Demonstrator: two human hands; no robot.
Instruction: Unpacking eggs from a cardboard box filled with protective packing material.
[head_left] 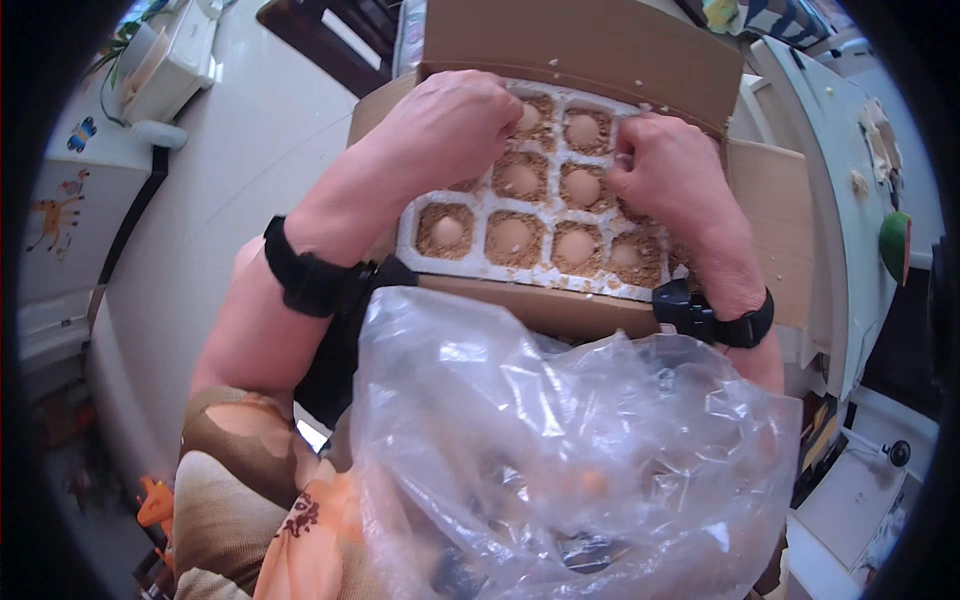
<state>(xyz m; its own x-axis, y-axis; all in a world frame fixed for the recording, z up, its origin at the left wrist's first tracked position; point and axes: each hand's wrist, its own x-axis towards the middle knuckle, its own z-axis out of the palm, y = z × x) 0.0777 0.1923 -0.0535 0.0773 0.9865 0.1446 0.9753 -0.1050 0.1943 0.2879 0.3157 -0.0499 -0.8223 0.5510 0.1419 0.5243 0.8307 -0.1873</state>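
An open cardboard box [580, 45] holds a white foam tray [470, 262] with several brown eggs [520, 180] in square cells packed with wood shavings. My left hand [455, 125] reaches over the tray's upper-left part, fingers curled down beside an egg, their tips hidden. My right hand [665, 165] is over the upper-right cells with curled fingers; whatever it grips, if anything, is hidden. A crumpled clear plastic bag [580, 420] lies in front of the box over my lap. Black straps circle both forearms.
A white cabinet with animal stickers [70, 200] stands at left beside the pale floor [220, 160]. A dark wooden piece [320, 30] is behind the box. At right are a pale tabletop [840, 270] with a green curved object [893, 245] at its edge and white items at lower right.
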